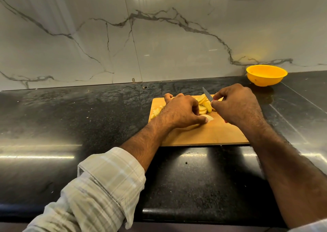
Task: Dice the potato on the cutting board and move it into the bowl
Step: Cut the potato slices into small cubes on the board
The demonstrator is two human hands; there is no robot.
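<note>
A wooden cutting board (212,134) lies on the black counter. Pale potato slices (203,104) are piled at its far middle, and small diced bits (156,112) lie at its far left corner. My left hand (180,111) pinches a potato slice (209,117) flat against the board. My right hand (237,106) grips a knife (207,94) whose blade points up and away over the slices; its handle is hidden in my fist. The yellow bowl (266,75) stands at the back right by the wall; I see nothing in it.
The black stone counter (88,117) stretches wide to the left and in front of the board. A marble backsplash (141,37) rises behind. The counter's front edge runs just below my forearms.
</note>
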